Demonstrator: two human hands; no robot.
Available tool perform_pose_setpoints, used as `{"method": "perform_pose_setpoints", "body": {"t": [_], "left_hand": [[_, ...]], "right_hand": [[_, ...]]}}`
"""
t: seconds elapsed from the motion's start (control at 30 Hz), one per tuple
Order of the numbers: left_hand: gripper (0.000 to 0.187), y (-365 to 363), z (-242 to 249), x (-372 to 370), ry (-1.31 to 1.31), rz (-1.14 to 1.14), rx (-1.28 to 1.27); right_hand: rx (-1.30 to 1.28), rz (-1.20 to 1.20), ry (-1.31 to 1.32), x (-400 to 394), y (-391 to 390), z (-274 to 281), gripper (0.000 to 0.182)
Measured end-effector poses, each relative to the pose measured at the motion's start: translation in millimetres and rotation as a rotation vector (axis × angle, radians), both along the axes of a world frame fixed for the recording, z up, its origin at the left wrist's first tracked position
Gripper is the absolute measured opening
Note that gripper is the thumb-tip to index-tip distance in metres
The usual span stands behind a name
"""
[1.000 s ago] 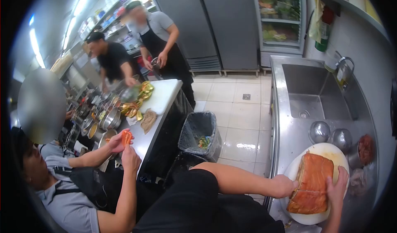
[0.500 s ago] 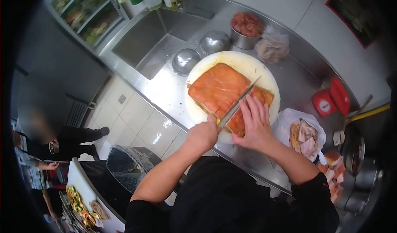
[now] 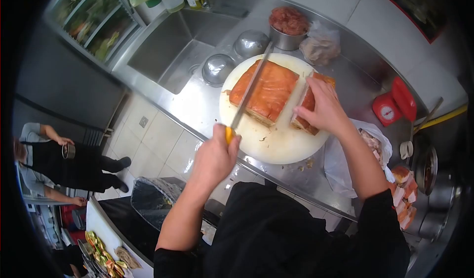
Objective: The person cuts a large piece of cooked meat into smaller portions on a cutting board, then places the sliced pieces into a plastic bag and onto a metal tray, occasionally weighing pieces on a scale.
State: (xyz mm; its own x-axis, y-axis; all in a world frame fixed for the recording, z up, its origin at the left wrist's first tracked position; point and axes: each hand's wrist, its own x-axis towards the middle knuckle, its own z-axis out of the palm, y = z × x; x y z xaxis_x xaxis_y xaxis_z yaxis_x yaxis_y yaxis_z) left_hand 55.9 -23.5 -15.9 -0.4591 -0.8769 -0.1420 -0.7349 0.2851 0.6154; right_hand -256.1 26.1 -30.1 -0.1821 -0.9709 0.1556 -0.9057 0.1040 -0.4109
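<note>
My left hand (image 3: 216,158) is closed round the yellow handle of a long knife (image 3: 252,89). The blade slants up and away, passing over the left part of a slab of orange-skinned meat (image 3: 276,88) in this view. That slab lies on a round white cutting board (image 3: 281,142). My right hand (image 3: 323,104) grips a narrow strip of the same meat (image 3: 308,121) at the board's right side, thumb on its near face and fingers over its top. A wide gap separates strip and slab, and pale cut sides show on both.
Two metal bowls (image 3: 218,70) lie upside down between sink (image 3: 148,63) and board. Behind stands a pot of raw meat (image 3: 289,24) beside a plastic bag. At right are a bag of meat (image 3: 368,145) and a red scale (image 3: 392,108). Another person (image 3: 61,154) stands at left.
The strip, held by my right hand, has moved right, away from the slab. My left hand has lifted the knife out of the cut and swung it left over the slab.
</note>
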Motion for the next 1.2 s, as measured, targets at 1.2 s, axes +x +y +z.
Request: {"method": "perform_pose_setpoints", "body": {"t": [1.2], "left_hand": [[0.023, 30, 35, -38, -0.163, -0.120, 0.266]], "right_hand": [[0.025, 0.477, -0.094, -30, -34, -16, 0.071]]}}
